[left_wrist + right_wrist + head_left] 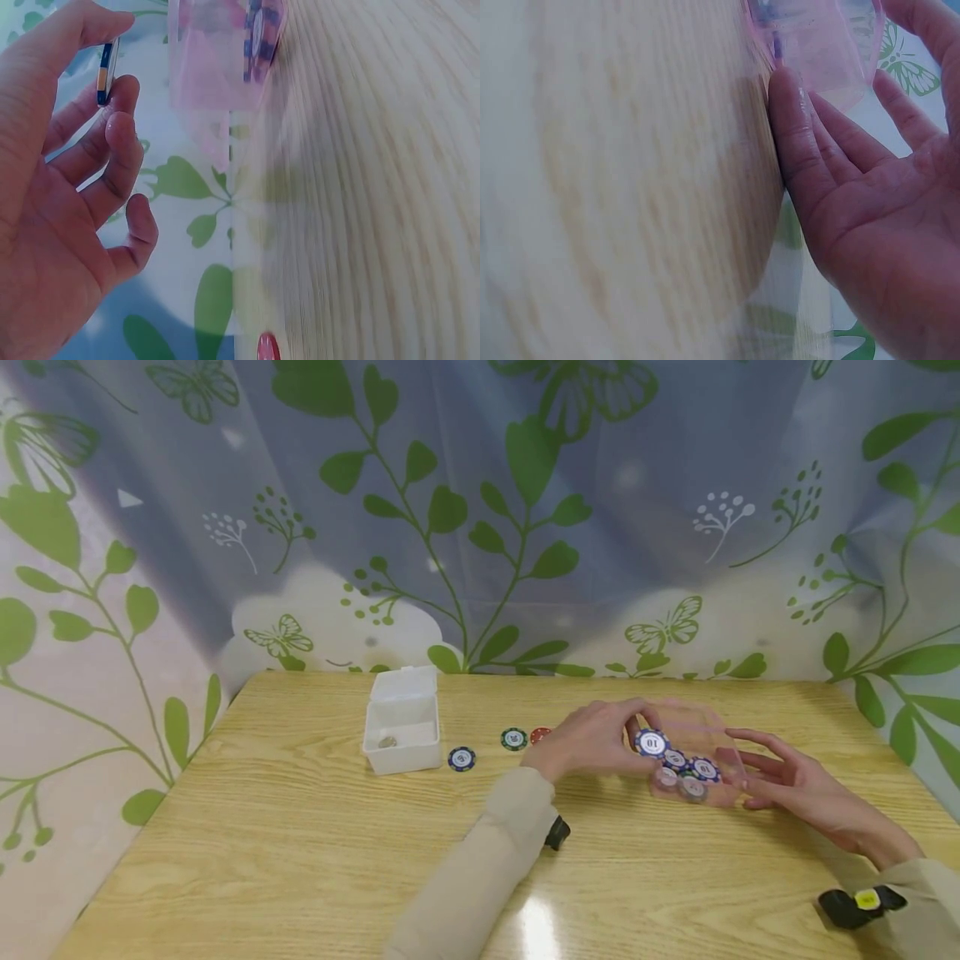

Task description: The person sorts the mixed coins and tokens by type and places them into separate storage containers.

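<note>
My left hand (596, 737) pinches a blue-and-white poker chip (652, 743) marked 10 between thumb and fingertips; its edge shows in the left wrist view. That chip is over the left part of a see-through pink box (686, 714). Inside the box lie several poker chips (705, 769), some seen through its wall. On the box's right side, my right hand (798, 789) holds it, thumb toward the front and fingers farther back. In the right wrist view, the lowest finger lies along the tabletop beside the pink box (825, 52).
A white box (405, 758) with its lid raised stands at left, a small round metallic-looking piece (387, 742) inside. Between the boxes lie a dark blue chip (462, 758), a green chip (513, 739) and a red chip (540, 735). A patterned curtain (480, 543) hangs behind the wooden table (300, 843).
</note>
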Motion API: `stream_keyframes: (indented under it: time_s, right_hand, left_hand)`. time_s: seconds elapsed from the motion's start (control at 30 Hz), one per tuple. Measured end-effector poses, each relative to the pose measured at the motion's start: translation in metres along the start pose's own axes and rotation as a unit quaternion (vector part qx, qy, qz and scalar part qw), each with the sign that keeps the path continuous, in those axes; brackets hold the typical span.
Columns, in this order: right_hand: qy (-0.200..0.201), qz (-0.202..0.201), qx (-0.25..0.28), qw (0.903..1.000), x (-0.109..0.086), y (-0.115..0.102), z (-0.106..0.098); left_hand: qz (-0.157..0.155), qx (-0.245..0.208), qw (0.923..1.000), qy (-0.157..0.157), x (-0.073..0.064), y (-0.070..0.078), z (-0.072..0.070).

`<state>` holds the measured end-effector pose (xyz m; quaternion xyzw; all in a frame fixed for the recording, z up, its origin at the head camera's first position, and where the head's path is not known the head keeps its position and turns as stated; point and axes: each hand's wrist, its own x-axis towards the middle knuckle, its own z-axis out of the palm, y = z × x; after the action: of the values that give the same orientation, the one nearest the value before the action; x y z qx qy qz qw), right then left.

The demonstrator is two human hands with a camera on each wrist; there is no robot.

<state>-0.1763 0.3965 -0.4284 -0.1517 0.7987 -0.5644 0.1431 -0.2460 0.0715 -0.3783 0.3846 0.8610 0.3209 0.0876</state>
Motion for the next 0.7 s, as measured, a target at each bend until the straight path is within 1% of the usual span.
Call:
stream_keyframes:
  time_s: [0.17,0.5,0.7]
  right_hand:
    - [0.001,0.001,-0.002,1.0,0.0,0.0,0.0]
    - [0.005,0.007,-0.007,0.9999,-0.001,0.0,0.0]
    - [0.001,0.002,0.001,1.0,-0.002,0.0,-0.001]
  left_hand:
    - [0.002,-0.002,1.0,-0.006,0.007,0.005,0.005]
    - [0.007,-0.027,0.9996,-0.007,0.015,0.01,0.014]
    - [0.017,-0.024,0.9995,-0.006,0.021,0.012,0.018]
